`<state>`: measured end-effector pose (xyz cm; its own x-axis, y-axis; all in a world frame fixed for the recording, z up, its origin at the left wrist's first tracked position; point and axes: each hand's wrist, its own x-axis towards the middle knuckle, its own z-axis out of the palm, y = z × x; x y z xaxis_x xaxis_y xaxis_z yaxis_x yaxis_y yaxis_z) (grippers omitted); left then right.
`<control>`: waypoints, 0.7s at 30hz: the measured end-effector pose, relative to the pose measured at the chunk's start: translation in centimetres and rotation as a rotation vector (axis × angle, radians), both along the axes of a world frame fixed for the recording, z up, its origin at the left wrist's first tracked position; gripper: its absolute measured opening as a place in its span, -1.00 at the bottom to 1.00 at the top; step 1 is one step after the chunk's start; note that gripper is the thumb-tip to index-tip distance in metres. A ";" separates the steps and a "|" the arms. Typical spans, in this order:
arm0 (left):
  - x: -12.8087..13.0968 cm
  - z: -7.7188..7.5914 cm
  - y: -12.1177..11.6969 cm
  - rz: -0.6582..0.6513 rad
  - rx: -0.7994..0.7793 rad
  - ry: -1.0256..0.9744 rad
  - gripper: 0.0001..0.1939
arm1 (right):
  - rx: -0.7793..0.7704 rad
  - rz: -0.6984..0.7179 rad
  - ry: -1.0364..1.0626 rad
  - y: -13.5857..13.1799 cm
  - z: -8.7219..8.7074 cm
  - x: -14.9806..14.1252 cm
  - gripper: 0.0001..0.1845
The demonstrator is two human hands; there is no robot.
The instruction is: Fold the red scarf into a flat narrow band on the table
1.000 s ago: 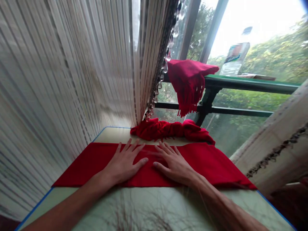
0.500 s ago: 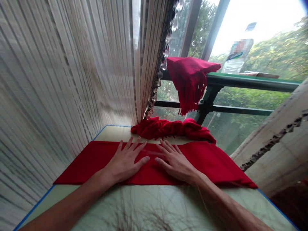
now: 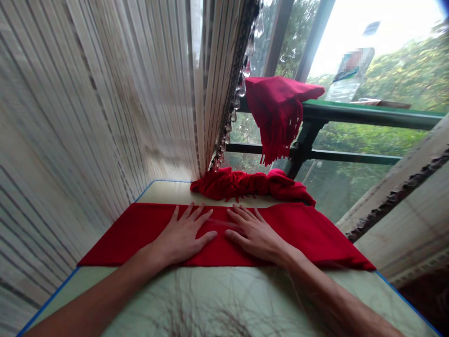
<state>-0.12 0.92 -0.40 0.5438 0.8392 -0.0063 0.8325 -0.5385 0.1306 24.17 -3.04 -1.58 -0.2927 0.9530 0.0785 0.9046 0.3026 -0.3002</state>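
Observation:
A red scarf [image 3: 301, 234] lies flat across the pale green table [image 3: 217, 290], its two ends reaching the table's left and right edges. My left hand [image 3: 185, 234] rests on the cloth a little left of its middle, palm down with fingers spread. Close beside it, my right hand [image 3: 257, 234] also presses flat on the fabric, fingers stretched out. A small gap of bare cloth separates the two thumbs. Behind the flat piece, a crumpled red scarf [image 3: 242, 185] with fringe is bunched up along the far end of the table.
Another fringed red scarf [image 3: 277, 107] drapes over the green window railing [image 3: 372, 114]. A clear bottle [image 3: 351, 75] stands on the railing's ledge. To the left hangs a striped curtain [image 3: 105, 93] with a beaded edge; a second curtain [image 3: 396, 192] borders the right.
Both hands stay flat on the scarf in nearly the same place. The view has shifted slightly; nothing has been taken up or let go.

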 end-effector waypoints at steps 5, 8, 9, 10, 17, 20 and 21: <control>-0.1 -0.1 0.3 0.017 0.042 -0.034 -0.23 | 0.054 0.009 0.008 -0.1 0.0 -0.2 -0.15; -0.2 -0.5 0.4 0.008 0.005 -0.003 -0.21 | 0.002 0.018 -0.005 -0.1 -0.1 -0.1 -0.11; -0.2 -0.6 0.4 0.005 0.002 -0.001 -0.20 | 0.003 0.016 -0.002 -0.1 -0.1 -0.1 -0.11; -0.3 -0.7 0.4 0.002 0.007 -0.008 -0.19 | 0.019 0.012 0.005 0.0 -0.2 0.0 -0.12; -0.4 -0.8 0.6 0.004 0.054 -0.088 -0.21 | 0.011 0.013 -0.003 0.2 -0.5 0.2 -0.12; -0.4 -0.8 0.6 0.000 0.023 -0.064 -0.21 | 0.033 0.008 0.007 0.1 -0.5 0.2 -0.13; -0.4 -0.7 0.5 0.000 0.022 -0.062 -0.21 | 0.045 0.007 0.013 0.1 -0.5 0.1 -0.13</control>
<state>-0.52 1.46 -1.15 0.5424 0.8388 0.0461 0.8233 -0.5417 0.1698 24.29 -2.94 -2.04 -0.2984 0.9461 0.1254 0.8984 0.3229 -0.2979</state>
